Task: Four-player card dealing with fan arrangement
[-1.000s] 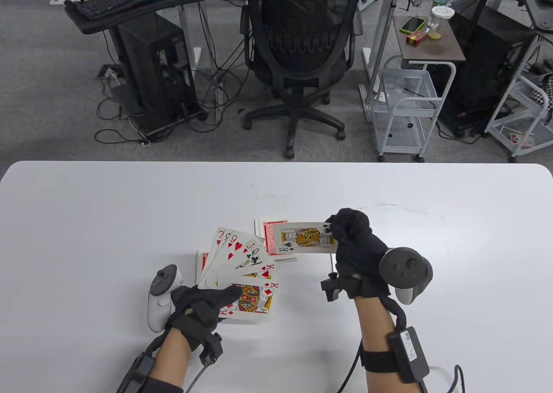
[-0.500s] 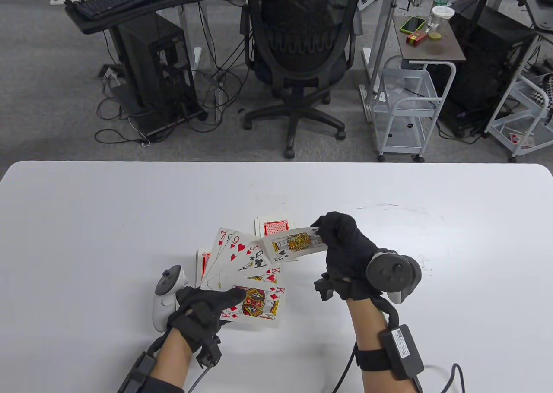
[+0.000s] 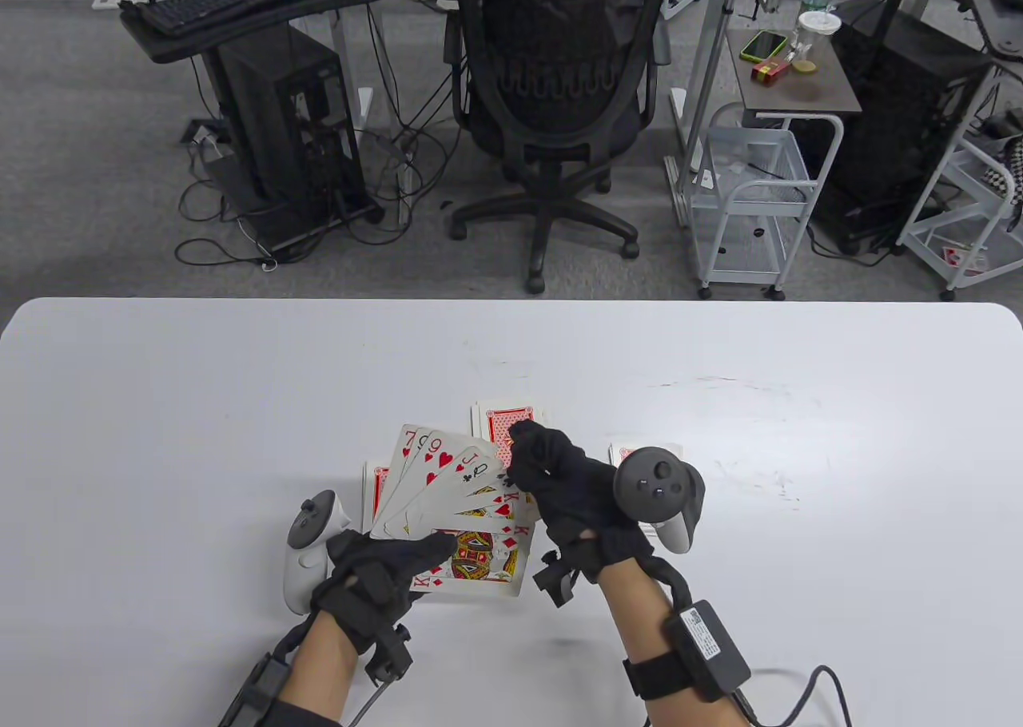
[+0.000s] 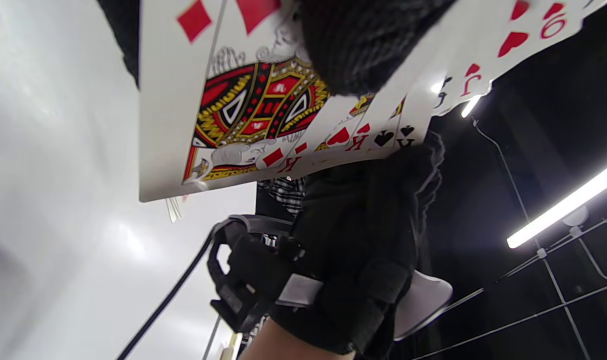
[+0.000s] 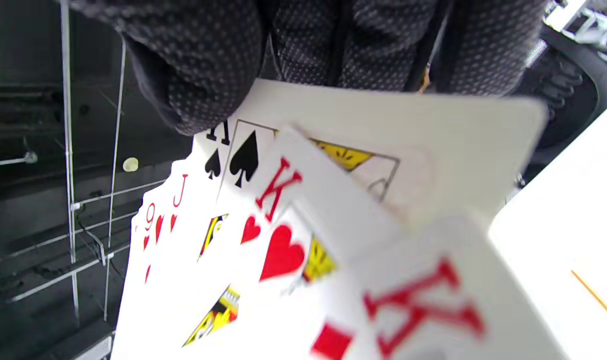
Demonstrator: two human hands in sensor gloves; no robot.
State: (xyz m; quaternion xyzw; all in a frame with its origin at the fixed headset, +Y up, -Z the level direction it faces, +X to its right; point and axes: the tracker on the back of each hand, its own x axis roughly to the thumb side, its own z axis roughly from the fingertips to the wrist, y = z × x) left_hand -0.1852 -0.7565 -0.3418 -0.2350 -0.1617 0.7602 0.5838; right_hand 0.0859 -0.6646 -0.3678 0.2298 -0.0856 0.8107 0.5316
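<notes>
Fan of cards (image 3: 459, 503) reads 7, 9, J, Q of clubs, then K spades, K hearts, K diamonds at front.

Your left hand in its black sensor glove (image 3: 376, 571) sits lower centre-left of the table view, thumb laid flat across the face cards, fingers curled beneath. Your right hand in a matching black glove (image 3: 559, 491) sits lower centre, fingers bent, pinching the spade king at the fan's right edge. Both forearms enter from the bottom edge.
</notes>
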